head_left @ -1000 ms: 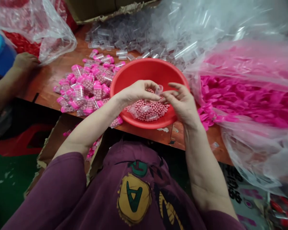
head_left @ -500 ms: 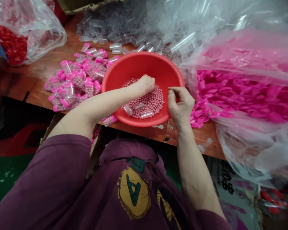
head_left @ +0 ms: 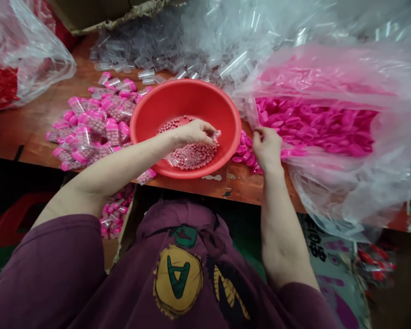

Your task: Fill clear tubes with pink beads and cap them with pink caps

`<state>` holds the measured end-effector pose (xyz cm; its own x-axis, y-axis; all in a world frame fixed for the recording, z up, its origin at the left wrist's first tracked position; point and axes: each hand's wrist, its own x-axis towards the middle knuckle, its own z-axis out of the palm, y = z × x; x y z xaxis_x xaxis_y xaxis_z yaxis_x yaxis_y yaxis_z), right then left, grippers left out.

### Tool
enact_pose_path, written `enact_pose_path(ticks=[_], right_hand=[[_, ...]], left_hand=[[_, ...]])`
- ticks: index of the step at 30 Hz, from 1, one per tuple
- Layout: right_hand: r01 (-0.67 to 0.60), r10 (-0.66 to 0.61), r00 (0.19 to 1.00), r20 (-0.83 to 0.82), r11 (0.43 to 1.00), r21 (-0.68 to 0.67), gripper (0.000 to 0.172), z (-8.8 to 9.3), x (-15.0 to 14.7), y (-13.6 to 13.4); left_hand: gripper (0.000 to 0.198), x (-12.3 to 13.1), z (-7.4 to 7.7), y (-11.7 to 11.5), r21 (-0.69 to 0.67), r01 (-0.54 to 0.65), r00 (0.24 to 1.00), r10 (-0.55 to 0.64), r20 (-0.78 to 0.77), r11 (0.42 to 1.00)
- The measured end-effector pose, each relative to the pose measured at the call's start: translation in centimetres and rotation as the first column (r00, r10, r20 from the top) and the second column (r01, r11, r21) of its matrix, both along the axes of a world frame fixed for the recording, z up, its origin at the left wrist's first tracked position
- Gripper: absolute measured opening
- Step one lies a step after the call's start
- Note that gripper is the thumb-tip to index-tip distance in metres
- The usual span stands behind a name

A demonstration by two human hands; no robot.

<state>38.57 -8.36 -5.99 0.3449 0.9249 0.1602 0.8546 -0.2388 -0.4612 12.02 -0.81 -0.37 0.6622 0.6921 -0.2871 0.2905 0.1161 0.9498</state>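
Note:
My left hand (head_left: 200, 131) is over the red plastic basin (head_left: 187, 93), fingers closed on a small clear tube (head_left: 217, 135) with pink beads showing at its end. Under it, loose pink beads (head_left: 195, 157) cover part of the basin's floor, with clear tubes lying among them. To the right of the basin, my right hand (head_left: 267, 145) is at a small heap of bright pink caps (head_left: 247, 153). Its thumb and forefinger are pinched together; what they hold, if anything, is too small to make out.
Capped tubes of pink beads (head_left: 92, 123) are heaped left of the basin. Empty clear tubes (head_left: 130, 50) spread behind it. An open plastic bag of pink caps (head_left: 315, 125) lies at right. A bag of red pieces (head_left: 2, 84) sits far left; a box of filled tubes (head_left: 114, 214) stands below the table edge.
My left hand has lifted slightly and turned, bringing the bead-filled tube into sight. My right hand has gone from the basin's rim to the loose pink caps. The camera view has shifted right.

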Motion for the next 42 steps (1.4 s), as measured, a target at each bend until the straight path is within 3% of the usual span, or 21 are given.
enact_pose_path(ticks=[2, 4, 8, 11, 14, 17, 19, 21, 23, 25, 29, 34, 38, 42], right_hand=[[-0.002, 0.043, 0.987, 0.153, 0.967, -0.255, 0.036, 0.3, 0.3, -0.1], [0.028, 0.038, 0.982, 0.184, 0.938, -0.345, 0.035, 0.3, 0.0, 0.0], [0.037, -0.005, 0.995, 0.105, 0.954, -0.299, 0.019, -0.2, -0.3, 0.8], [0.045, -0.040, 0.999, 0.034, 0.987, -0.156, 0.008, -0.5, 0.7, 1.5], [0.097, -0.093, 0.992, -0.081, 0.994, 0.047, 0.017, -0.3, 1.5, 1.9], [0.135, -0.069, 0.964, -0.256, 0.959, 0.248, 0.019, 0.5, 0.8, 1.4], [0.082, 0.120, 0.887, -0.446, 0.909, 0.409, 0.025, 1.5, -1.0, 0.3], [-0.038, 0.366, 0.744, -0.558, 0.858, 0.512, 0.035, 2.6, -3.5, -1.1], [-0.205, 0.476, 0.679, -0.559, 0.854, 0.478, 0.040, 3.6, -6.3, -2.0], [-0.294, 0.528, 0.661, -0.533, 0.836, 0.463, 0.041, 4.2, -8.7, -2.3], [-0.285, 0.552, 0.648, -0.525, 0.815, 0.505, 0.033, 4.6, -11.6, -2.0], [-0.337, 0.549, 0.758, -0.352, 0.792, 0.510, 0.016, 5.6, -12.4, -2.6], [-0.409, 0.563, 0.813, -0.146, 0.732, 0.546, 0.015, 6.1, -12.4, -3.4], [-0.394, 0.564, 0.804, -0.187, 0.742, 0.542, 0.024, 5.1, -12.7, -3.6]], left_hand=[[0.013, -1.2, 1.0, -1.0, -0.234, -0.070, 0.993, 0.090, 0.077, 0.970], [0.013, -2.1, 1.7, -2.3, -0.392, -0.101, 0.983, 0.152, 0.100, 0.914], [0.014, -3.8, 2.8, -4.7, -0.539, -0.088, 0.930, 0.263, 0.256, 0.837], [0.012, -4.5, 3.0, -6.2, -0.594, -0.140, 0.862, 0.392, 0.320, 0.792], [0.013, -4.6, 2.5, -7.1, -0.614, -0.284, 0.861, 0.477, 0.174, 0.736], [0.015, -4.6, 2.0, -7.2, -0.602, -0.299, 0.862, 0.480, 0.162, 0.741], [0.015, -4.6, 1.7, -7.2, -0.591, -0.277, 0.846, 0.484, 0.224, 0.758], [0.016, -4.6, 1.5, -7.1, -0.599, -0.264, 0.835, 0.490, 0.250, 0.756], [0.022, -4.7, 1.4, -7.2, -0.619, -0.248, 0.817, 0.504, 0.280, 0.745], [0.031, -4.8, 1.2, -7.4, -0.628, -0.231, 0.789, 0.520, 0.326, 0.743], [0.021, -4.9, 0.9, -7.7, -0.600, -0.226, 0.728, 0.543, 0.419, 0.767], [0.010, -4.8, 0.5, -7.9, -0.589, -0.264, 0.700, 0.571, 0.428, 0.764], [0.009, -4.7, 0.4, -8.0, -0.609, -0.259, 0.686, 0.586, 0.430, 0.750], [0.007, -4.8, 0.5, -8.0, -0.617, -0.275, 0.716, 0.585, 0.380, 0.737]])
